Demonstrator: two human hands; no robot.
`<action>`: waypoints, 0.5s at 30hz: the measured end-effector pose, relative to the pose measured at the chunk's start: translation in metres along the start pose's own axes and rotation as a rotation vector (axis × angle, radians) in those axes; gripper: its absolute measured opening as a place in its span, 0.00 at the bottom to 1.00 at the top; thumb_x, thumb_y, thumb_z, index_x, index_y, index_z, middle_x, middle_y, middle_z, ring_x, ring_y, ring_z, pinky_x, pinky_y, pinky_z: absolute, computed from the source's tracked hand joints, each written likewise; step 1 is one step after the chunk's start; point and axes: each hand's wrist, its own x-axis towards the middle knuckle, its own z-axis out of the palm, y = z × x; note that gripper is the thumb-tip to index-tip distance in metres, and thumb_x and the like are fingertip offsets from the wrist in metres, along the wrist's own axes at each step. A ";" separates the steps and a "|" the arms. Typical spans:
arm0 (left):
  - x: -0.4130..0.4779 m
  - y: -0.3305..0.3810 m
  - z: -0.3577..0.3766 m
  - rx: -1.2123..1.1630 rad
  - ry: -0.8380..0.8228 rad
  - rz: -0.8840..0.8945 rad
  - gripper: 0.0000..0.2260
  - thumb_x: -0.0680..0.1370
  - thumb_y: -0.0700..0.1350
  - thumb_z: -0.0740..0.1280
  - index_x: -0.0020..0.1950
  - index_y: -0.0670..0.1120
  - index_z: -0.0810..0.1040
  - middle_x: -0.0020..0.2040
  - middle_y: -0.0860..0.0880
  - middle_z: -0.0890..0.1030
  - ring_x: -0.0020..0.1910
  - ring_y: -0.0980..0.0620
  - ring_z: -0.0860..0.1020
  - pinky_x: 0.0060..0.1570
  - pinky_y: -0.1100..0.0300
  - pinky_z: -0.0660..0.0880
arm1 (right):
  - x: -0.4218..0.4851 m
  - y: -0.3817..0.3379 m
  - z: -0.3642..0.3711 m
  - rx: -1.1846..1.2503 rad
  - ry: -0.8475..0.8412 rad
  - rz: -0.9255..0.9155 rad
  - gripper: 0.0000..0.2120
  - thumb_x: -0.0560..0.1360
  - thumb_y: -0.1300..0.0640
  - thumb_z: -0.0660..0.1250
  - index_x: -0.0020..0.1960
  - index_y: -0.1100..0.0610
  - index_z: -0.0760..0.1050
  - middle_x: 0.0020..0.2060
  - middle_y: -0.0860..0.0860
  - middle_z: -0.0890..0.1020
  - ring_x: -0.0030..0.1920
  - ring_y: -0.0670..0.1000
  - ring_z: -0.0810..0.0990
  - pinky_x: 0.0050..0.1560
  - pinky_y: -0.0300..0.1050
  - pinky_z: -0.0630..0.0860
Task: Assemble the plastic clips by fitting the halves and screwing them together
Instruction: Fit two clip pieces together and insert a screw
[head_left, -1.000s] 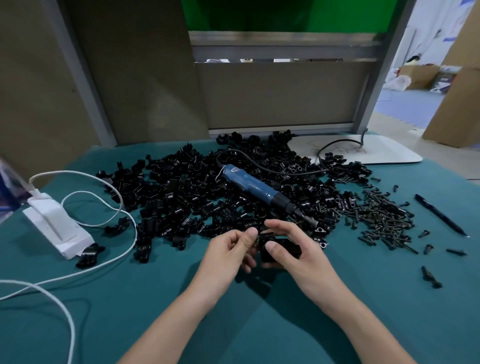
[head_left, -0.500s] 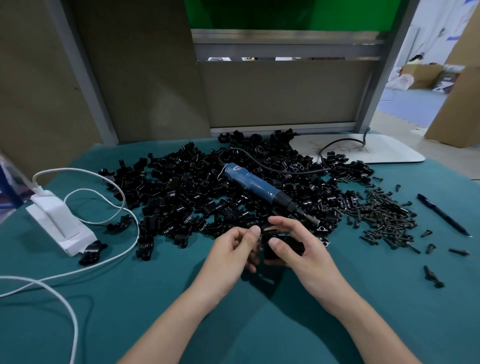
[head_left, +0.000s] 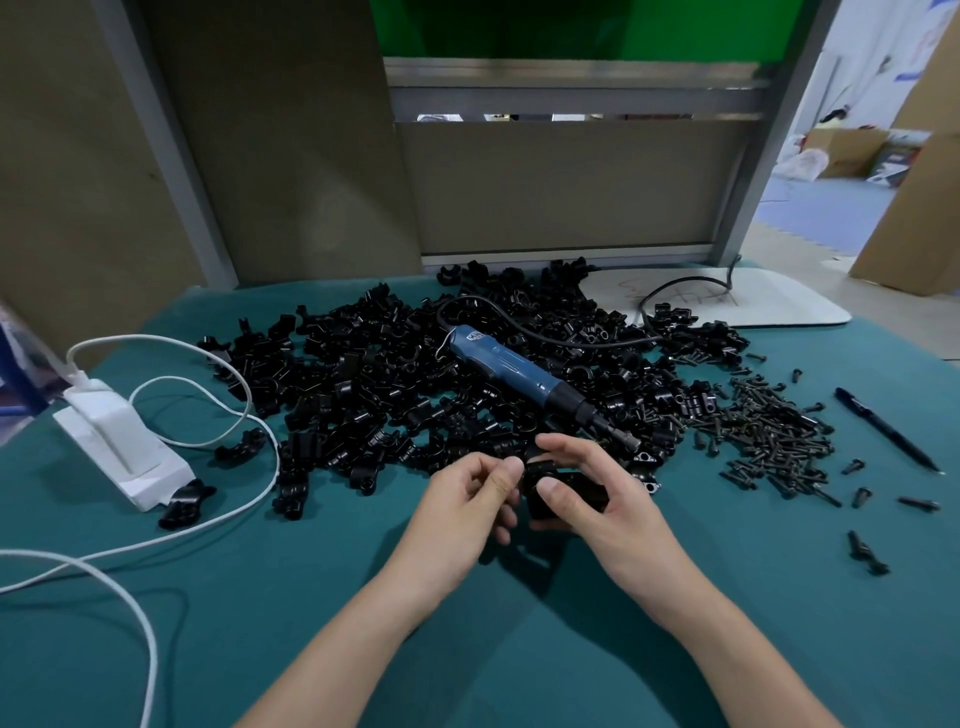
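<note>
Midway through a fitting step, a person's left hand (head_left: 465, 501) and right hand (head_left: 605, 501) meet low over the green table cloth (head_left: 311, 613). Both are closed around a pair of black clip halves (head_left: 569, 491) held at the near edge of the pile of loose halves (head_left: 384, 395). The left pinches one end between thumb and fingers, while the right cradles the body with its thumb on top. Whether the two pieces have fully seated is hidden by the fingers. Once they mate, the job would likely call for one fastener from the heap of screws (head_left: 769, 434) to the right. It would also need the blue electric screwdriver (head_left: 519, 371), which lies across the pile with its bit pointing toward the right hand's fingertips. Open cloth lies on the person's side of the hands, giving room to turn the part. Reach is tighter elsewhere: the pile crowds the far side, a white cable (head_left: 249, 501) loops from a white adapter (head_left: 119, 452) on the left, and a pen (head_left: 888, 431) and stray screws sit near the table's right edge.
</note>
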 end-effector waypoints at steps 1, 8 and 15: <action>0.001 -0.002 -0.001 0.001 0.013 0.035 0.07 0.81 0.49 0.68 0.48 0.46 0.79 0.35 0.54 0.81 0.34 0.57 0.79 0.35 0.63 0.75 | 0.000 0.000 0.000 0.013 -0.001 -0.002 0.15 0.81 0.56 0.69 0.60 0.37 0.80 0.56 0.40 0.83 0.58 0.44 0.83 0.56 0.46 0.84; -0.001 -0.002 0.002 0.000 0.017 0.015 0.17 0.76 0.62 0.65 0.48 0.48 0.78 0.35 0.56 0.81 0.34 0.55 0.79 0.35 0.63 0.75 | 0.000 -0.001 -0.001 0.019 0.004 -0.002 0.14 0.80 0.54 0.70 0.62 0.37 0.79 0.57 0.41 0.83 0.60 0.46 0.82 0.57 0.47 0.83; 0.002 -0.006 0.000 -0.008 0.018 0.097 0.02 0.81 0.45 0.69 0.53 0.50 0.78 0.42 0.59 0.81 0.41 0.58 0.78 0.40 0.63 0.77 | 0.000 0.000 0.000 0.040 0.001 0.007 0.14 0.77 0.50 0.70 0.61 0.38 0.80 0.57 0.42 0.83 0.58 0.47 0.83 0.57 0.51 0.84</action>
